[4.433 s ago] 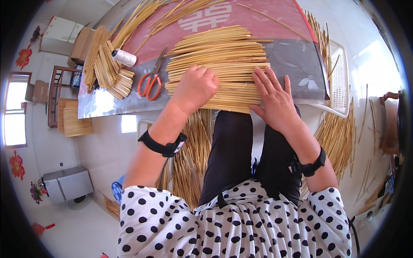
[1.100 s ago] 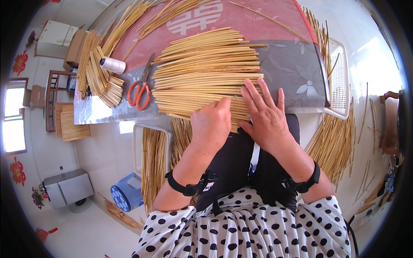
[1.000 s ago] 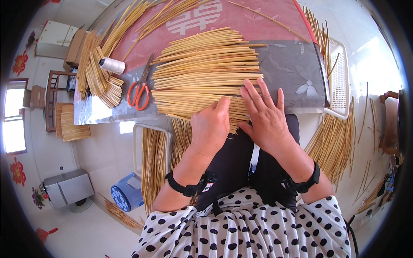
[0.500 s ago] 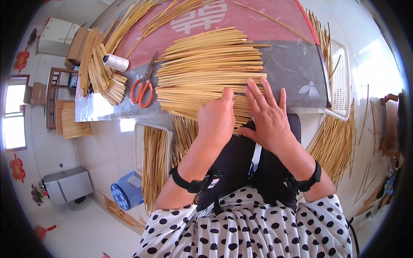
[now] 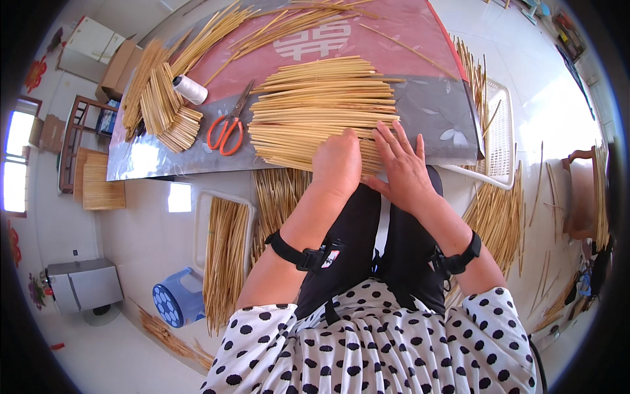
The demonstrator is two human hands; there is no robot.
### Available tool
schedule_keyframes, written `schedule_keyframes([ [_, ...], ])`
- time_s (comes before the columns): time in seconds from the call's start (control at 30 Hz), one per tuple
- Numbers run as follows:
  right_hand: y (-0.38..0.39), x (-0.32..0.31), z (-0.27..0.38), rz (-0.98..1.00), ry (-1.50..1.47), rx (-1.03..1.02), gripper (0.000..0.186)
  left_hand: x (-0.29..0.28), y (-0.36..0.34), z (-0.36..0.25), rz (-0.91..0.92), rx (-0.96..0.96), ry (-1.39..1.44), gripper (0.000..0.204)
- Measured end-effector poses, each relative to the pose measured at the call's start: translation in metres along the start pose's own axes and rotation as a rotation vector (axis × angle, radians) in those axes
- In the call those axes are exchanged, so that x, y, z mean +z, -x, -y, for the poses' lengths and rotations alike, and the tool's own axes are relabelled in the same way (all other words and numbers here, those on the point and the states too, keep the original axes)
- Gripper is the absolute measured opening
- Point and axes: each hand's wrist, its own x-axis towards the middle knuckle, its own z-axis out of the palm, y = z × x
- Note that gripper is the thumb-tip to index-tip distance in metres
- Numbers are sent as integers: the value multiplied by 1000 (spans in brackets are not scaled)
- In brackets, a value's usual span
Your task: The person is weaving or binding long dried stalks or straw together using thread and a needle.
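Note:
A flat mat of pale straw-coloured stalks (image 5: 321, 98), laid side by side, lies at the near edge of the table. My left hand (image 5: 338, 157) is closed in a fist over its near rows; whatever its fingers grip is hidden. Beside it my right hand (image 5: 403, 161) lies flat with fingers apart, pressing on the right end of the near stalks, its thumb at the front edge. To the left of the mat lie orange-handled scissors (image 5: 230, 125), blades pointing away. A spool of white thread (image 5: 190, 90) rests farther left, against bundled stalks (image 5: 161, 111).
Loose stalks (image 5: 289, 29) are spread over the far part of the table (image 5: 433, 98). White plastic baskets (image 5: 502, 131) stand at the right and below the left front edge, the latter full of stalks (image 5: 224, 249). A blue stool (image 5: 177, 299) stands on the floor at lower left.
The view has shifted a little. My left fist has turned slightly, its thumb now less visible; my right hand stays flat on the stalks.

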Motion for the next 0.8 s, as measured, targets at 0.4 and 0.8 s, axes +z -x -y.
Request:
schedule_keyframes([
  [0.4,19,-11,-4,-366,-730,397,31,-9,20,31,-93,157,99,12],
  [0.8,-10,-1,22,-576,19,-16,26,-13,19,36,-103,133,229,9],
])
